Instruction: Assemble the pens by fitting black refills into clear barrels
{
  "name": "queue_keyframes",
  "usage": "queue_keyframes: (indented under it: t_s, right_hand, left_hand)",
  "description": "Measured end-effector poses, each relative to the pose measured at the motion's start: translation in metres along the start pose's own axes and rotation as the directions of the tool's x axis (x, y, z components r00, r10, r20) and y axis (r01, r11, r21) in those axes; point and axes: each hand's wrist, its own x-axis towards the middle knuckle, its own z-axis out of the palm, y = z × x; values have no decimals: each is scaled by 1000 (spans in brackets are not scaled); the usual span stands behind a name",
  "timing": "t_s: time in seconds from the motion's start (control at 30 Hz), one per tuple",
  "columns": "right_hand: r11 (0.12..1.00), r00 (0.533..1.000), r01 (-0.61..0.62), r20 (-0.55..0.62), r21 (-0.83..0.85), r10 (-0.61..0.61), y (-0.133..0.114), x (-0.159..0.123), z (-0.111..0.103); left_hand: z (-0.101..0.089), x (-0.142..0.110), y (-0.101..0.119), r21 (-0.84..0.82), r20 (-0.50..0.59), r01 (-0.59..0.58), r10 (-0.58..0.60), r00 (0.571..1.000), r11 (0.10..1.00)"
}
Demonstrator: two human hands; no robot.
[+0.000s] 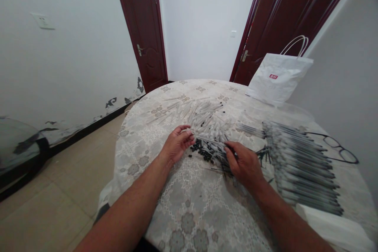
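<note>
Between my hands, just above the table, runs a clear pen barrel [209,140]. My left hand [178,142] pinches its left end with fingertips and thumb. The fingers of my right hand [244,162] are closed at its other end; a small dark part shows there, too blurred to name. Below the barrel lie a heap of small black pen caps or plugs [203,152] and thin dark-tipped refills [220,156], partly covered by my right hand. Behind my hands spreads a loose pile of clear, whitish pen barrels [203,116].
Rows of pens with dark refills [301,169] are stacked on the right. Past them lie eyeglasses [339,149]. A white paper bag [277,78] stands at the back right, and a white packet [333,228] lies near right. A patterned cloth [183,193] covers the round table.
</note>
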Motion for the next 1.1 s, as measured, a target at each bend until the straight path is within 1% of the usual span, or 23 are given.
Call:
queue_keyframes:
  t_s: [0.13, 0.3, 0.43, 0.57, 0.73, 0.93, 1.03, 1.1]
  right_hand:
    - [1000, 999, -12, -37, 14, 13, -2, 0, -2]
    - [1000, 998, 8, -60, 12, -7, -1, 0, -4]
    - [1000, 999, 5, -47, -11, -6, -1, 0, -2]
    - [1000, 1000, 19, -16, -18, -19, 1, 0, 0]
    - [1000, 999, 26, 27, -4, -26, 4, 1, 1]
    - [999, 996, -48, 81, 7, 47, 3, 1, 0]
    - [992, 983, -124, 138, 31, 119, -2, 3, -2]
    - [979, 965, -195, 187, 54, 182, -7, 4, -4]
  left_hand:
    - [0, 1, -3, -41, 8, 9, -9, 1000, 999]
    - [-1, 2, -6, -18, 25, 10, -9, 1000, 1000]
    - [2, 0, -6, 56, 40, 0, -2, 999, 998]
    - [5, -2, -7, 140, 26, -18, 15, 1000, 990]
    - [4, -2, -6, 160, 37, -19, 14, 999, 987]
    - [1, -2, -7, 177, 38, -11, 5, 999, 984]
    - [0, -2, -10, 191, 34, -17, 11, 999, 981]
    - [0, -2, -12, 193, 24, -20, 16, 1000, 981]
